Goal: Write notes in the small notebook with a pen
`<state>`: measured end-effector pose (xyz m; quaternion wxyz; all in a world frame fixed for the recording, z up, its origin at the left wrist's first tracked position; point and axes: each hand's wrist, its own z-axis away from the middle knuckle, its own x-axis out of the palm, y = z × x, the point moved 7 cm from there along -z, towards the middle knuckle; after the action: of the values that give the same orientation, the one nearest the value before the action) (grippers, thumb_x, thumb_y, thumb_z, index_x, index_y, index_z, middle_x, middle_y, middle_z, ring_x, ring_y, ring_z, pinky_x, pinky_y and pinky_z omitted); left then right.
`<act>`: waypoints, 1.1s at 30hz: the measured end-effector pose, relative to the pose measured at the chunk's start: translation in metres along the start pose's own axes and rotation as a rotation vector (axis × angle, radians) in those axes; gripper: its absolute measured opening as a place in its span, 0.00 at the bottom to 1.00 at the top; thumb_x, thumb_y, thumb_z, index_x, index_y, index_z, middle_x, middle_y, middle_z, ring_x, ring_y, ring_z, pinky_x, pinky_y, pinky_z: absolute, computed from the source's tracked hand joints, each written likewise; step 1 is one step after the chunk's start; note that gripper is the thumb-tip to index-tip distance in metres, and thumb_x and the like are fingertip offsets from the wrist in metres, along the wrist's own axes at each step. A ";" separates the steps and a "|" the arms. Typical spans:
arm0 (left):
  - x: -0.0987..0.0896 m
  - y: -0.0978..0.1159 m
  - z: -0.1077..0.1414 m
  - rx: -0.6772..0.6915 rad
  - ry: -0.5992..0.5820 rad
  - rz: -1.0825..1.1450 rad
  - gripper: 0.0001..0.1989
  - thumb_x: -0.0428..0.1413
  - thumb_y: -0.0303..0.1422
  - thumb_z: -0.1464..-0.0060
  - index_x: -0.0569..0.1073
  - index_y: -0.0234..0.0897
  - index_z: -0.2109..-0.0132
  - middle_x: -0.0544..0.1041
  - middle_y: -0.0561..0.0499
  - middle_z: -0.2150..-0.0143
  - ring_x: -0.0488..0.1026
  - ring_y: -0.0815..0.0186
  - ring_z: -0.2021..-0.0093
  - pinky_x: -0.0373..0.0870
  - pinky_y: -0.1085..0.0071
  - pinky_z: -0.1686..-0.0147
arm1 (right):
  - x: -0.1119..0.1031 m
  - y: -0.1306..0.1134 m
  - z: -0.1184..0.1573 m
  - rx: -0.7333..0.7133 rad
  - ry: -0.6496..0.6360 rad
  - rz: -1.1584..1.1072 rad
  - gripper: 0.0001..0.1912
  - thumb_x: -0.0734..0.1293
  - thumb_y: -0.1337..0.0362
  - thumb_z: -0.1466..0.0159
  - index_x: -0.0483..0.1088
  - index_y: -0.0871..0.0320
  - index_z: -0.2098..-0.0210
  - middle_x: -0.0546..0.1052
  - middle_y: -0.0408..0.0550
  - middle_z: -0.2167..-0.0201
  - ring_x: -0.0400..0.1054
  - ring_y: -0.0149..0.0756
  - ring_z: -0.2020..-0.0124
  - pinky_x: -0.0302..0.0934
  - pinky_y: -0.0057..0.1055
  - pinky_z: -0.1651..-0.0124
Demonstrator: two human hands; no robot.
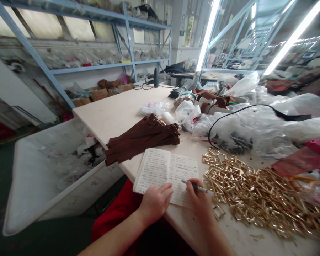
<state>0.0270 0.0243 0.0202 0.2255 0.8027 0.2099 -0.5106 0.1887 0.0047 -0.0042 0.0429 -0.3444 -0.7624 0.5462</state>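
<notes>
An open notebook (154, 165) with handwritten lines lies at the table's front edge. My left hand (156, 200) rests on its lower edge near the fold, fingers lying on the paper and holding nothing. In my right hand (198, 197) a pen (202, 189) is gripped, its tip at the right-hand page under the written lines. Behind the notebook lies a stack of dark brown leather straps (141, 140), fitted with buckles at the far end. Right of my right hand spreads a large heap of gold-coloured metal buckle frames (253, 192).
Left of the table (114, 110) stands a white bin (56, 199) with plastic scraps inside. Clear plastic bags (266, 131) crowd the right side, a black cord (229, 113) across them. A dark bottle (156, 77) stands at the back. Blue shelving (128, 42) lines the wall.
</notes>
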 end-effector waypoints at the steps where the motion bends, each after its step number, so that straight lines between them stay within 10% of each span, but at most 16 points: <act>1: 0.000 0.000 0.000 -0.002 -0.003 0.001 0.12 0.46 0.29 0.44 0.71 0.38 0.56 0.73 0.46 0.50 0.74 0.60 0.60 0.72 0.63 0.63 | 0.000 0.001 0.000 0.001 -0.004 0.000 0.09 0.60 0.58 0.40 0.65 0.57 0.70 0.69 0.43 0.76 0.64 0.33 0.74 0.61 0.29 0.69; 33: 0.003 -0.002 0.001 -0.036 -0.038 0.018 0.11 0.47 0.29 0.43 0.70 0.39 0.56 0.72 0.50 0.48 0.74 0.58 0.60 0.73 0.59 0.63 | 0.001 0.001 0.001 0.000 0.006 -0.051 0.09 0.61 0.58 0.40 0.66 0.57 0.69 0.71 0.43 0.75 0.66 0.33 0.73 0.63 0.28 0.69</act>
<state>0.0262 0.0259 0.0164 0.2483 0.7907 0.2073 -0.5198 0.1877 0.0044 -0.0058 0.0593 -0.3266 -0.7707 0.5439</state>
